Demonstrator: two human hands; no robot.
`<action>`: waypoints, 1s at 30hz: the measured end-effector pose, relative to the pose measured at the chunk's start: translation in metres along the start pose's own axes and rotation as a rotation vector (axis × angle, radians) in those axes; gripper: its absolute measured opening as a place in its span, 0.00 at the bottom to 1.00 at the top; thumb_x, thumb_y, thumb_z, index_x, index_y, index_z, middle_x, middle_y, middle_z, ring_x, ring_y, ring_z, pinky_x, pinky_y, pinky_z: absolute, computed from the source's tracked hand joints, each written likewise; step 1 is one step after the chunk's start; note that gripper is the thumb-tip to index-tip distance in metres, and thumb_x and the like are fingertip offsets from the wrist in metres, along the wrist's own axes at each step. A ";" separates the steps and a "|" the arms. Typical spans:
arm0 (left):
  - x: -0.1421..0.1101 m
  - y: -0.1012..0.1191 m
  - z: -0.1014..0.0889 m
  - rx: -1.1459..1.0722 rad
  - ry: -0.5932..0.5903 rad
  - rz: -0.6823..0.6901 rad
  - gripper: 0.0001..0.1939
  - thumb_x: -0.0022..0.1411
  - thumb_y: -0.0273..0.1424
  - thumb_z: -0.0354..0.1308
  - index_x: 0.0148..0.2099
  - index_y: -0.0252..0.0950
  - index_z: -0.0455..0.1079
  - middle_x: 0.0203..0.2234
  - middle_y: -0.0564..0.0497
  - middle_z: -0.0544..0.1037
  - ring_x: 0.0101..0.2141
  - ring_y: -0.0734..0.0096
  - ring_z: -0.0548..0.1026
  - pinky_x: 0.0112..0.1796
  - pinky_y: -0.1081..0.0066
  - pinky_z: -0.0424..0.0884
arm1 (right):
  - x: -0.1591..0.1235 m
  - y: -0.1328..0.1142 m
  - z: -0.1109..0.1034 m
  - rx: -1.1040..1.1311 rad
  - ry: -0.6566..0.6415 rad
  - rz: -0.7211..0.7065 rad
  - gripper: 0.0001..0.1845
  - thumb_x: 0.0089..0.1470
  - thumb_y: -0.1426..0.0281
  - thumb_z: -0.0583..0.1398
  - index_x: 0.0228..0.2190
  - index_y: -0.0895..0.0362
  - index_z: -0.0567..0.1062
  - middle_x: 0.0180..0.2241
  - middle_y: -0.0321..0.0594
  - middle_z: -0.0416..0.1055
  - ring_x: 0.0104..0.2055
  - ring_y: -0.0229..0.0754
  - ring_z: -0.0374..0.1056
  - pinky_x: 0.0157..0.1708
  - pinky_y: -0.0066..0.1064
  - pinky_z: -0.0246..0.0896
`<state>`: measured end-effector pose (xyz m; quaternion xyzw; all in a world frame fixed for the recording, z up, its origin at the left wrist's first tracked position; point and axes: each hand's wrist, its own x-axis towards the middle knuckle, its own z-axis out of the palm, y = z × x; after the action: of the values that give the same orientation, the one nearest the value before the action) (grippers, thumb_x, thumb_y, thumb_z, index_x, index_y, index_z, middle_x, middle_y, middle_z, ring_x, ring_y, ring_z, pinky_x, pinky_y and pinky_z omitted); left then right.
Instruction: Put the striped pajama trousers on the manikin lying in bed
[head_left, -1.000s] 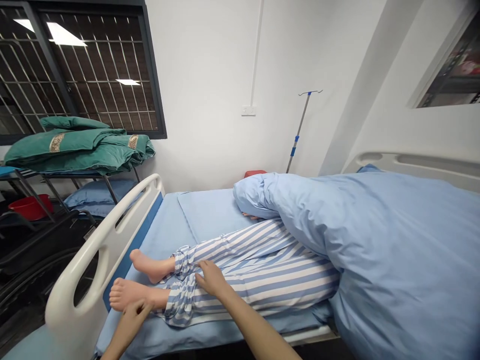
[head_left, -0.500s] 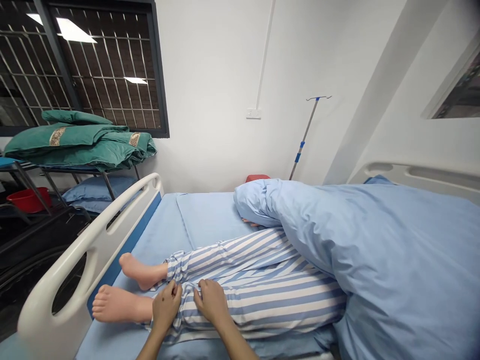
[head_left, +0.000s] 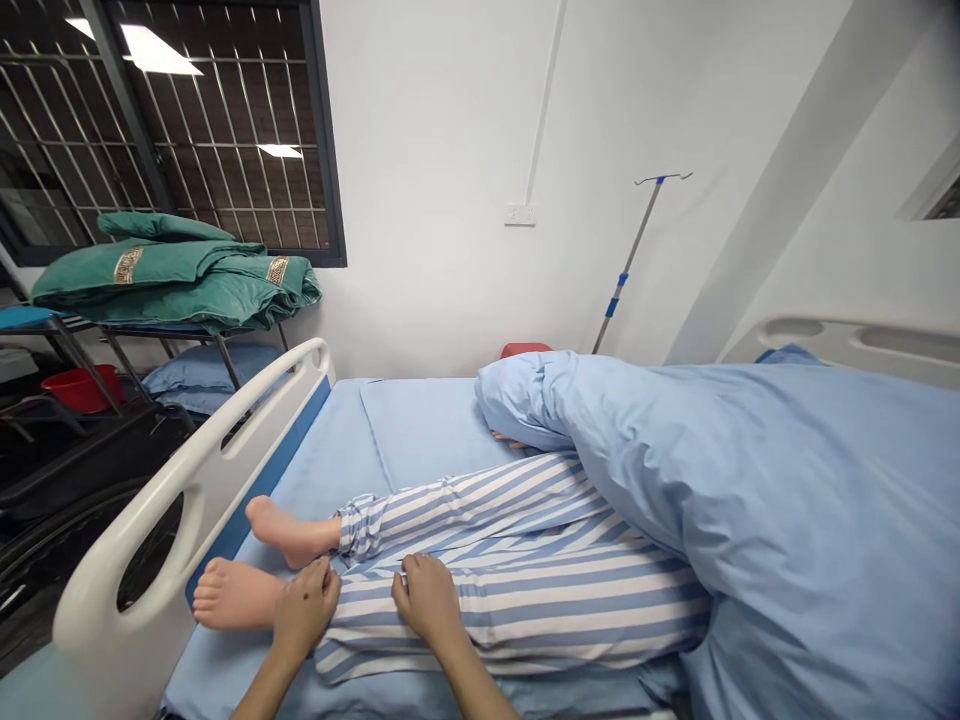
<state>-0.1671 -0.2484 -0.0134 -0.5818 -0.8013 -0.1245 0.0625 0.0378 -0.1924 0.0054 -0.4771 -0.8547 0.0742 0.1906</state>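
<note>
A manikin-like figure lies on the bed in blue-and-white striped pajama trousers. My left hand is closed at the ankle of the nearer leg, its curled fingers on the trouser hem. Partly behind that hand is the nearer bare foot. Farther up the same shin, my right hand presses on the trouser leg with bent fingers gripping the cloth. The stretch of fabric between both hands lies fairly smooth. On the other leg, the cuff is bunched above the farther foot.
A blue quilt is folded back over the figure's upper part. The white footboard rises at the left, with a wheelchair beyond it. Green folded bedding sits on chairs by the window. An IV pole stands behind the bed.
My left hand has slid toward the foot, drawing the trouser cloth down over the ankle and flattening its bunched folds. My right hand stays about where it was. The view has shifted slightly.
</note>
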 end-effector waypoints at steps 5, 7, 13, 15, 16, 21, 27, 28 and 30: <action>0.016 0.000 -0.012 -0.074 -0.145 -0.030 0.11 0.58 0.33 0.42 0.33 0.38 0.64 0.31 0.50 0.76 0.32 0.67 0.73 0.30 0.71 0.56 | 0.001 -0.002 0.000 -0.005 -0.011 0.008 0.08 0.52 0.70 0.51 0.29 0.57 0.71 0.30 0.43 0.71 0.36 0.46 0.65 0.35 0.34 0.55; 0.032 0.013 -0.017 -0.119 -0.127 -0.018 0.10 0.58 0.34 0.42 0.32 0.38 0.64 0.29 0.50 0.76 0.31 0.68 0.72 0.29 0.72 0.55 | 0.001 -0.002 0.000 -0.007 -0.011 0.011 0.08 0.50 0.71 0.52 0.29 0.57 0.71 0.30 0.43 0.71 0.35 0.47 0.65 0.35 0.35 0.56; 0.093 0.077 -0.015 -0.422 0.054 -0.019 0.14 0.59 0.35 0.39 0.29 0.38 0.62 0.20 0.56 0.69 0.26 0.75 0.67 0.30 0.76 0.58 | 0.001 -0.002 0.003 -0.005 -0.010 0.025 0.08 0.49 0.72 0.52 0.29 0.57 0.71 0.30 0.44 0.71 0.36 0.47 0.65 0.36 0.36 0.57; 0.104 0.082 -0.009 -0.444 0.102 -0.060 0.15 0.60 0.35 0.38 0.31 0.37 0.64 0.24 0.54 0.71 0.28 0.74 0.68 0.32 0.75 0.60 | 0.001 -0.002 0.005 -0.002 -0.009 0.028 0.08 0.49 0.71 0.53 0.29 0.57 0.71 0.30 0.45 0.71 0.36 0.48 0.65 0.36 0.37 0.57; 0.106 0.080 -0.005 -0.431 0.116 -0.070 0.15 0.59 0.35 0.38 0.32 0.37 0.65 0.26 0.52 0.72 0.31 0.73 0.69 0.34 0.75 0.61 | 0.002 -0.002 0.006 0.001 -0.012 0.029 0.07 0.49 0.71 0.53 0.29 0.57 0.71 0.30 0.45 0.70 0.36 0.48 0.65 0.36 0.37 0.57; 0.092 0.030 0.010 -0.249 0.068 0.043 0.17 0.58 0.38 0.44 0.42 0.36 0.69 0.37 0.42 0.74 0.39 0.63 0.70 0.39 0.67 0.60 | 0.004 -0.001 0.008 0.006 -0.032 0.026 0.07 0.49 0.70 0.54 0.30 0.57 0.71 0.31 0.44 0.70 0.36 0.48 0.65 0.36 0.38 0.57; 0.084 -0.010 0.011 -0.016 0.012 0.184 0.32 0.58 0.47 0.40 0.55 0.30 0.62 0.36 0.38 0.75 0.39 0.57 0.70 0.42 0.62 0.59 | 0.003 0.000 0.007 0.019 -0.030 0.013 0.08 0.51 0.69 0.53 0.30 0.57 0.71 0.31 0.44 0.70 0.37 0.47 0.64 0.37 0.36 0.56; 0.085 -0.011 0.012 0.015 0.017 0.201 0.34 0.59 0.48 0.38 0.56 0.28 0.60 0.35 0.38 0.75 0.38 0.56 0.70 0.42 0.61 0.59 | 0.003 0.000 0.007 0.022 -0.031 0.012 0.08 0.51 0.69 0.53 0.30 0.57 0.71 0.31 0.44 0.70 0.37 0.47 0.64 0.37 0.36 0.55; 0.085 -0.012 0.015 0.057 0.035 0.212 0.36 0.59 0.50 0.37 0.57 0.26 0.59 0.35 0.37 0.74 0.38 0.54 0.69 0.42 0.59 0.58 | 0.003 0.002 0.007 0.035 -0.043 0.008 0.08 0.52 0.69 0.52 0.30 0.56 0.71 0.31 0.43 0.70 0.37 0.46 0.64 0.37 0.35 0.55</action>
<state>-0.2045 -0.1698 -0.0090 -0.6589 -0.7374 -0.1043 0.1058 0.0354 -0.1887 -0.0008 -0.4752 -0.8553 0.1004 0.1802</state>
